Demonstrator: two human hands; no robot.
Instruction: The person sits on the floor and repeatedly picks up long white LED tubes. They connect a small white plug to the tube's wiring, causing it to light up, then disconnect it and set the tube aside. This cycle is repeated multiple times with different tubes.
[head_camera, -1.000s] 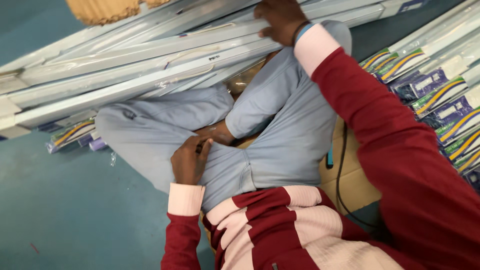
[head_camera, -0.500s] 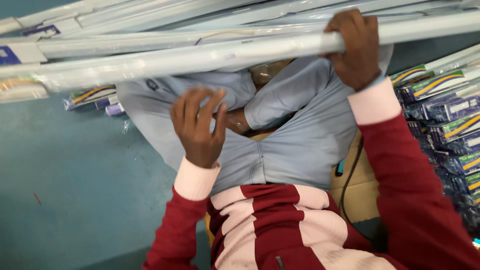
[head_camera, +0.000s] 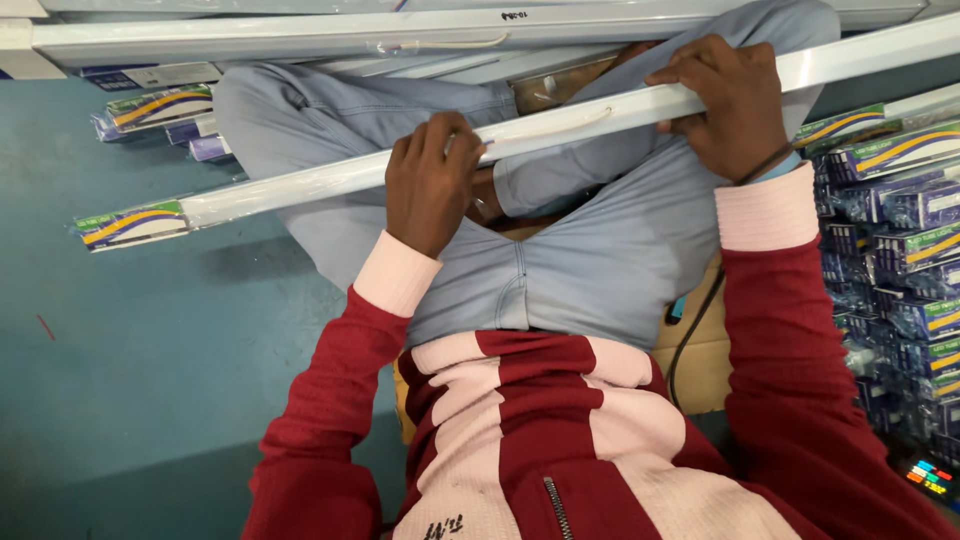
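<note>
I sit cross-legged on the floor in light blue jeans. A long white tube light in clear wrap (head_camera: 560, 125) lies slanted across my lap, its left end capped by a printed sleeve (head_camera: 130, 224). My left hand (head_camera: 432, 180) grips the tube near its middle. My right hand (head_camera: 728, 100) grips it further right, above my knee.
More wrapped tube lights (head_camera: 300, 35) lie stacked across the top. A pile of printed sleeves and boxes (head_camera: 900, 200) stands at the right. Other sleeved ends (head_camera: 160, 105) rest at the upper left. I sit on cardboard (head_camera: 700, 370), a black cable (head_camera: 690, 330) beside me, on a blue-green floor (head_camera: 150, 380).
My right hand has pulled one tube off the stack down over my lap. My left hand rose from my lap and closed on that tube.
</note>
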